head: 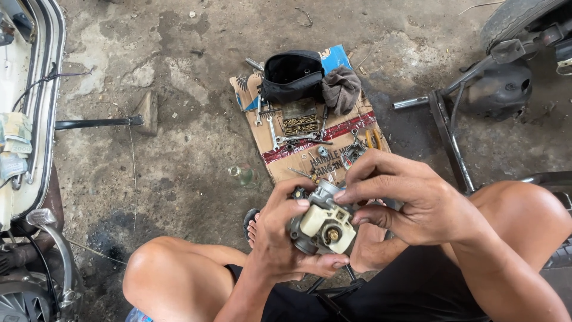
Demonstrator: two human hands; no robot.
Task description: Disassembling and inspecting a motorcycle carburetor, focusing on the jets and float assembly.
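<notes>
Stained, cracked concrete floor, outdoor workshop feel. We take the cardboard sheet as our landmark: it lies flat on the floor just ahead of the knees. On its far end sits an open black pouch with a grey rag touching it on the right. Wrenches and a tray of small brass parts lie mid-sheet. Left of the cardboard, a small glass bottle lies on the floor; further left, a white vehicle body. Right of the cardboard, a black stand frame and a tyre.

Carburetor: held in the air just nearer to us than the cardboard's near edge, between the knees. Grey metal body, cream plastic float on the face turned to us, brass jet in the middle.

Left hand wraps the carburetor from the left and below, fingers curled tight, thumb underneath. Right hand comes over the top from the right, fingers half-curled, fingertips pressing the cream float's upper edge.
</notes>
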